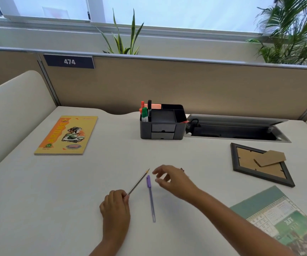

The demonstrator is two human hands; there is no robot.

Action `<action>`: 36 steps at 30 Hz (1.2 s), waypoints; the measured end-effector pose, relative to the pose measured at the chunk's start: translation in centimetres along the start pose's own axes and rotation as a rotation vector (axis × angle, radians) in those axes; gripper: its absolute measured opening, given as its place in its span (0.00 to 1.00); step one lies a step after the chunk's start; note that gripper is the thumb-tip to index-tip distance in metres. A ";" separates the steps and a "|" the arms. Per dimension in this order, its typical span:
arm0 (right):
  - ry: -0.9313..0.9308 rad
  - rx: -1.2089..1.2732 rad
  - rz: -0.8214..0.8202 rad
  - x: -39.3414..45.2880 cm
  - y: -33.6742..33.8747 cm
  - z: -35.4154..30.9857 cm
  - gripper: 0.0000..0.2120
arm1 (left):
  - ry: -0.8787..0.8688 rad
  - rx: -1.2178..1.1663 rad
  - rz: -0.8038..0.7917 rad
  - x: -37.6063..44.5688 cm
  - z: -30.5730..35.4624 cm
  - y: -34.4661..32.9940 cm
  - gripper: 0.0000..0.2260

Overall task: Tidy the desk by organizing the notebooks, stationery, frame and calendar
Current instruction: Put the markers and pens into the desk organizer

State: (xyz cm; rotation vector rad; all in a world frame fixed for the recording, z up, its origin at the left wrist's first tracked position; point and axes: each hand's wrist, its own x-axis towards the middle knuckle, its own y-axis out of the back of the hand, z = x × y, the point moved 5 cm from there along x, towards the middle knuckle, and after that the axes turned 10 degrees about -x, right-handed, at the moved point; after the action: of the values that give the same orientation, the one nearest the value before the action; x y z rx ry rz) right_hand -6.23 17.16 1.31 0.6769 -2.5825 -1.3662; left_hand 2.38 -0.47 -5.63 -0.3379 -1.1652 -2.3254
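Head view: a pencil (138, 181) is pinched at its blunt end by the left hand (115, 206), its sharpened tip raised and aimed up and to the right, toward the black desk organiser (162, 121) at the back of the desk (56, 209). Just right of the pencil, a purple pen (151, 197) is seen lying flat, its long axis running almost straight toward the organiser, cap end nearer to it. The right hand (174, 179) is held just beside that cap end, fingers (158, 170) loosely spread and nothing gripped; the pen lies to their left and slightly below. The right hand is judged the nearer one for picking it up. Well forward and right of the organiser, a frame (260, 164) is laid face down.
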 end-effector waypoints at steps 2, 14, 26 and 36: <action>-0.004 0.085 -0.024 -0.7 -1.0 -0.7 0.09 | -0.026 -0.008 -0.009 -0.1 0.0 0.1 0.07; -0.076 0.141 -0.033 -1.2 -2.3 -0.3 0.10 | -0.106 -0.084 -0.045 1.0 -0.4 -0.2 0.18; -0.087 0.241 -0.020 -0.6 -2.9 -0.3 0.10 | -0.122 -0.102 -0.024 2.2 0.3 -0.6 0.15; -0.251 0.624 0.015 -0.1 -3.8 -0.6 0.04 | -0.114 -0.137 -0.060 1.8 0.3 -0.5 0.18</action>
State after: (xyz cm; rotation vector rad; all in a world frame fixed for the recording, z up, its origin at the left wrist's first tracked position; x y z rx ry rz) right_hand -4.73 14.88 -1.40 0.5792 -3.2347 -0.6511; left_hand 0.61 -0.52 -5.01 -0.4966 -1.0845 -2.4725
